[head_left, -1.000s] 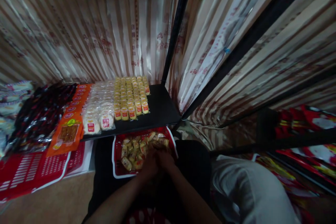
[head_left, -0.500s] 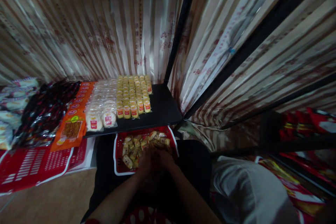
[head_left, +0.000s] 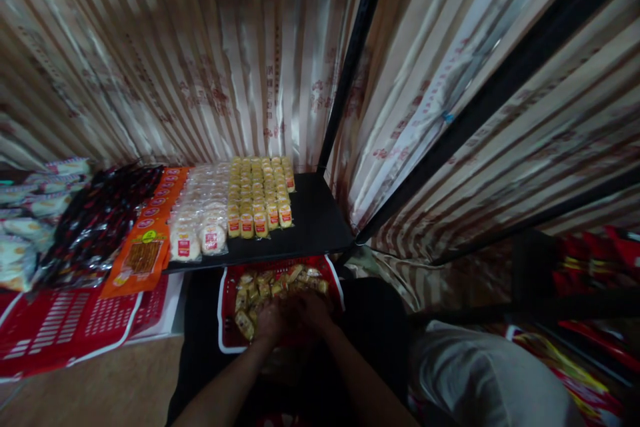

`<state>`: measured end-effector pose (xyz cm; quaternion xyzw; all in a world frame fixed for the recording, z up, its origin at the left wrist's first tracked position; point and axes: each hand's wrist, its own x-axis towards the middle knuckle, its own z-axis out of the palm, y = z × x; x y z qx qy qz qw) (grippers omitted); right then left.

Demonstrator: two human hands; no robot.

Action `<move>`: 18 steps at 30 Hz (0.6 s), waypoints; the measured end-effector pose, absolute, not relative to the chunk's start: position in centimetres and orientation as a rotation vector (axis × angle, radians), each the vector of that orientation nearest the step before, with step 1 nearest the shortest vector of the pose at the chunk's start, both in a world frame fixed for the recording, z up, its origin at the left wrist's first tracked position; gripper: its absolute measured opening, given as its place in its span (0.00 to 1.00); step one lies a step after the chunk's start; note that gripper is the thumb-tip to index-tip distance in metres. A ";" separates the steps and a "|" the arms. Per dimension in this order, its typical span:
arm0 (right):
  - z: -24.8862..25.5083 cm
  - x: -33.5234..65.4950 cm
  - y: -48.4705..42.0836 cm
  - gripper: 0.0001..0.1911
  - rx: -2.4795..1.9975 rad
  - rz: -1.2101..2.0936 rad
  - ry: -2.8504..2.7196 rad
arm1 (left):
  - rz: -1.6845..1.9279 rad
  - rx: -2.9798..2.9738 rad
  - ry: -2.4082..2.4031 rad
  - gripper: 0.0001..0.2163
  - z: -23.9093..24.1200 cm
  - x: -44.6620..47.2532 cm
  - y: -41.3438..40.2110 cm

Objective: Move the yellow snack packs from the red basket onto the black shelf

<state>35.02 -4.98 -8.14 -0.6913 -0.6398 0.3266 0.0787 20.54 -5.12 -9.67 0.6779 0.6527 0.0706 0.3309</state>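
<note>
Both of my hands reach into a red plastic basket (head_left: 227, 330) with a white rim, sitting on my lap. Small yellow wrapped snack packets (head_left: 245, 323) fill it loosely. My left hand (head_left: 271, 321) is over the packets, left of the basket's middle. Close beside it on the right, my right hand (head_left: 314, 312) dips among the packets. Shadow hides the fingers of both hands, so any grip is unclear. Just beyond the basket, upright yellow snack packets (head_left: 257, 197) stand in tight rows on a black shelf (head_left: 317, 220).
Left along the shelf are white round packaged cakes (head_left: 200, 220), an orange snack bag (head_left: 143, 247), dark shiny packets (head_left: 103, 227) and white bags (head_left: 43, 207). Another red basket (head_left: 65, 327) is below left. Black posts (head_left: 355, 60) rise before a curtain (head_left: 225, 47). A light-clothed knee (head_left: 490, 373) is at right.
The view has tilted slightly, so shelf and basket sit lower and a little to the right. My hands remain in the basket and have shifted slightly among the packets.
</note>
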 end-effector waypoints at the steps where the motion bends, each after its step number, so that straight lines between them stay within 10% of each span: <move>1: -8.1 35.1 -4.9 0.16 -2.071 0.951 -1.871 | 0.167 1.781 1.739 0.14 -9.5 20.5 -5.1; 18: -6.8 35.9 -4.9 0.24 -1.310 1.487 -0.734 | 0.587 1.194 1.618 0.14 -4.5 21.1 -2.1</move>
